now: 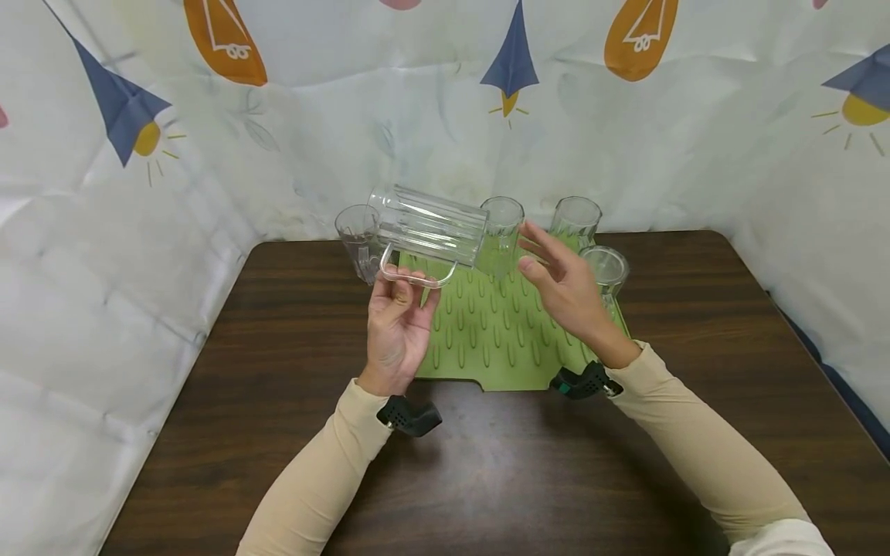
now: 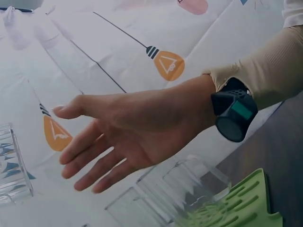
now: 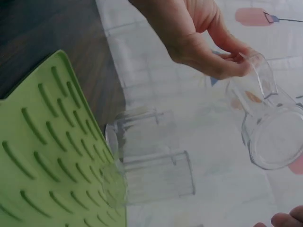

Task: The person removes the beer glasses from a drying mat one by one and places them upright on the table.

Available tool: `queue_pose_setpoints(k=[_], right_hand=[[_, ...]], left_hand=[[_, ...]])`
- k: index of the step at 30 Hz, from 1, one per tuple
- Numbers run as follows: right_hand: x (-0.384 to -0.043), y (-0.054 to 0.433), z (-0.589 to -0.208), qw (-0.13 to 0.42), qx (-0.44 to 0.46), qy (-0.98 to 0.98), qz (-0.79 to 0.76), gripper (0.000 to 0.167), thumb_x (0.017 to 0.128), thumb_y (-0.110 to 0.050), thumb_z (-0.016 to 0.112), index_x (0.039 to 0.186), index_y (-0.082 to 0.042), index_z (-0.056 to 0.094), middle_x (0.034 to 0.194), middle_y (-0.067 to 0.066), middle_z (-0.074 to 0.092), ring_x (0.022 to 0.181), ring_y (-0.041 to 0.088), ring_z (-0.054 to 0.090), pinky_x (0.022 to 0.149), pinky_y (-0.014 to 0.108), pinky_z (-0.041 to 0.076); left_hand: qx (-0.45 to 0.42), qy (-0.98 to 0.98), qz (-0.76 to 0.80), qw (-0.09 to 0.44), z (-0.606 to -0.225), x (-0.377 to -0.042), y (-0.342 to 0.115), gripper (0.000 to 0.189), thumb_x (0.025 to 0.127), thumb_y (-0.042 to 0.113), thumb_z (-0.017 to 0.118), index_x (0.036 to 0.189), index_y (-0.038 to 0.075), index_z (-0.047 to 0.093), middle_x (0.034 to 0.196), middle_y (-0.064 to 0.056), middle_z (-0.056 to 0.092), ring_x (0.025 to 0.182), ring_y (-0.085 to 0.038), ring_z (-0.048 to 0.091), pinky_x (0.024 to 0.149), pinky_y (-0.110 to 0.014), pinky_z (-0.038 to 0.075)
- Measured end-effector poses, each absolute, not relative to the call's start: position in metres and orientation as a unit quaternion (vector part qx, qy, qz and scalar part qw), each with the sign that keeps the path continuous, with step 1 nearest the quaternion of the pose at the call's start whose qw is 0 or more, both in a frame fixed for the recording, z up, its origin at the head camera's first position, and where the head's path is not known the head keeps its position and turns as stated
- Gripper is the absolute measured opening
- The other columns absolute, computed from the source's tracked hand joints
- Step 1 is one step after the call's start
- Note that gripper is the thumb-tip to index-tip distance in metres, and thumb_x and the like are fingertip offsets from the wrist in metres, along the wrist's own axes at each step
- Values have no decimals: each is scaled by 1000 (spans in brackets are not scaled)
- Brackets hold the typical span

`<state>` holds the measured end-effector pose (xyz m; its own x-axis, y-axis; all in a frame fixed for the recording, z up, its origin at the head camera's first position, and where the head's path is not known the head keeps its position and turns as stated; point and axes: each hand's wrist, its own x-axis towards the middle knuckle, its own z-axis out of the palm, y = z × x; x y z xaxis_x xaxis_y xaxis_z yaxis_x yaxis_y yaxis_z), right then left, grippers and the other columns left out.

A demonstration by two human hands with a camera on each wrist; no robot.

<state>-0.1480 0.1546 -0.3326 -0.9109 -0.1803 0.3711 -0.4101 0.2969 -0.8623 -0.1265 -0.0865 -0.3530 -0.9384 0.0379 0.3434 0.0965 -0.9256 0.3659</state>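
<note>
My left hand (image 1: 402, 328) grips the handle of a clear ribbed mug (image 1: 434, 228), which lies tilted on its side in the air above the back of a green ridged mat (image 1: 501, 332). From the right wrist view, the left thumb and fingers (image 3: 227, 66) pinch that handle, and one round end of the mug (image 3: 277, 137) faces the camera. Just right of the mug, my right hand (image 1: 566, 286) hovers over the mat with its fingers extended, apart from the mug. The left wrist view shows the same right hand (image 2: 137, 127) holding nothing.
Clear glasses stand around the mat's back: one at the left (image 1: 358, 243), one behind the mug (image 1: 502, 216), one at the back right (image 1: 575, 218) and one beside the right wrist (image 1: 606, 269). The dark wooden table (image 1: 487, 463) meets a printed cloth (image 1: 431, 116) behind.
</note>
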Motion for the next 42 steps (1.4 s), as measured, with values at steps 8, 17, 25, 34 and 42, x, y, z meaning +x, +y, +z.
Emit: queue_pose_setpoints(k=[8, 17, 25, 34, 42], right_hand=[[-144, 175, -321, 127, 190, -847, 479, 58, 107, -38, 56, 159, -17, 39, 164, 4, 43, 146, 34, 52, 122, 43, 44], [-143, 205, -312, 171, 160, -891, 390, 63, 104, -48, 58, 158, -22, 42, 161, 9, 47, 148, 38, 48, 119, 61, 42], [-138, 229, -308, 154, 127, -916, 347, 67, 103, -46, 61, 161, -26, 34, 164, 10, 42, 152, 38, 42, 120, 63, 39], [-134, 260, -312, 127, 118, -939, 296, 82, 101, -47, 65, 165, -19, 23, 172, 11, 26, 157, 41, 30, 123, 67, 32], [-131, 282, -320, 79, 110, -957, 256, 94, 100, -48, 65, 167, -16, 7, 176, 11, 9, 161, 42, 17, 125, 69, 25]], left_hand=[[-189, -201, -961, 23, -346, -134, -100, 10, 93, 5, 66, 101, 10, 65, 97, -1, 72, 98, -16, 71, 93, -31, 61], [-212, -215, -952, 43, -336, -144, -122, 8, 94, 0, 63, 100, 5, 65, 98, -6, 71, 98, -20, 71, 91, -34, 63], [-217, -238, -945, 63, -325, -151, -143, 7, 94, -2, 63, 100, 1, 63, 98, -9, 68, 96, -22, 70, 89, -36, 63], [-219, -278, -932, 85, -314, -159, -165, 9, 92, -4, 65, 99, 0, 63, 97, -11, 68, 93, -24, 71, 87, -36, 63], [-222, -313, -917, 107, -306, -163, -189, 10, 91, -6, 64, 100, -3, 60, 97, -14, 68, 92, -27, 69, 87, -38, 63]])
